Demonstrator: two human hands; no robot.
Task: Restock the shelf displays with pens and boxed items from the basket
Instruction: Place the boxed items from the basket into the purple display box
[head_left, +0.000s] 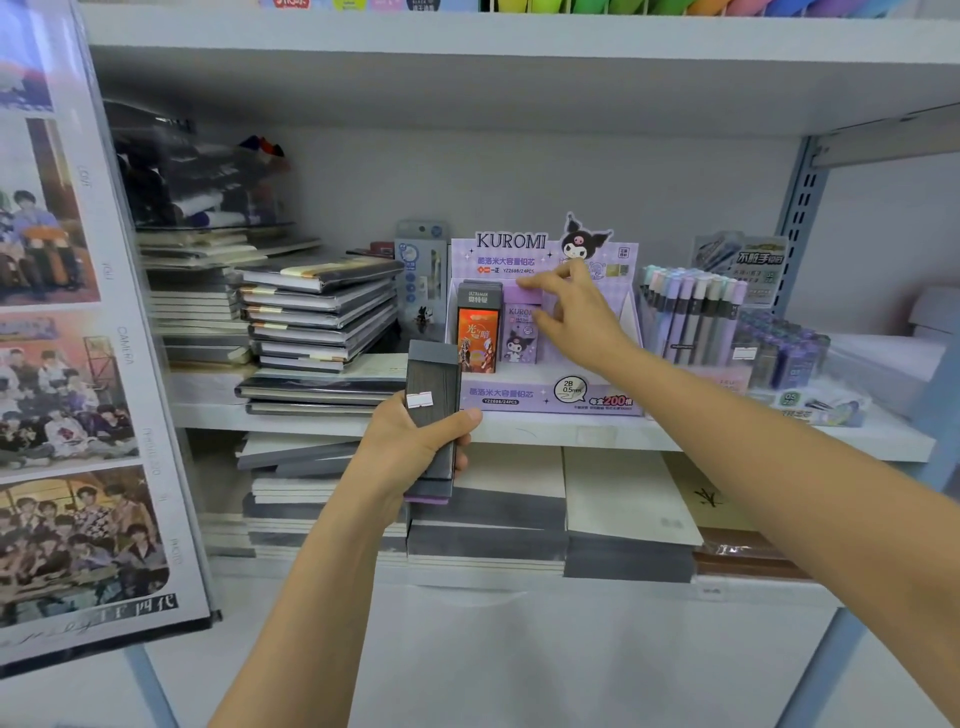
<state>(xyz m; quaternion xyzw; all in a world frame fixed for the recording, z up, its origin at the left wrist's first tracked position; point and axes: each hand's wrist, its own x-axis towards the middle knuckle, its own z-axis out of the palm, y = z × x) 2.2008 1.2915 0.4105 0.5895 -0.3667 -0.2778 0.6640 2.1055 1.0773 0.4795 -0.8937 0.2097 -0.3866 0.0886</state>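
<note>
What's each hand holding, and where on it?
Left hand grips stacked dark boxes at their lower half; right hand pinches the purple box by its top.

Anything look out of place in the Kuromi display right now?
Yes: an orange Ultraman box stands in the purple Kuromi display, beside the Kuromi box the right hand pinches. Its branding does not match the tray.

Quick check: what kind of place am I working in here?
Most likely a stationery shop: a Kuromi display box, racked pens and stacked notebooks on a white shelf.
</note>
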